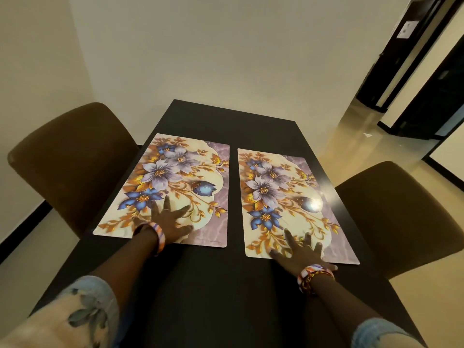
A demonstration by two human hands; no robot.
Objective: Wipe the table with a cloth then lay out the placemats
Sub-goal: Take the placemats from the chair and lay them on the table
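Fingers (167, 201) of both hands spread flat, gripping nothing: left hand (168, 223) and right hand (301, 252) each press a placemat (175, 177); uneven pushes could skew these glossy mats on the table (226, 285)

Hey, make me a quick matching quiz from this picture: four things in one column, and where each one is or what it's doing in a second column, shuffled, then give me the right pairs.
Column one:
1. left hand
2. right hand
3. left chair
4. table

Column two:
A. dark top carrying both mats
B. spread flat on the near end of the right placemat
C. brown, standing at the table's left side
D. spread flat on the near end of the left placemat

Pairs: 1-D, 2-B, 3-C, 4-A
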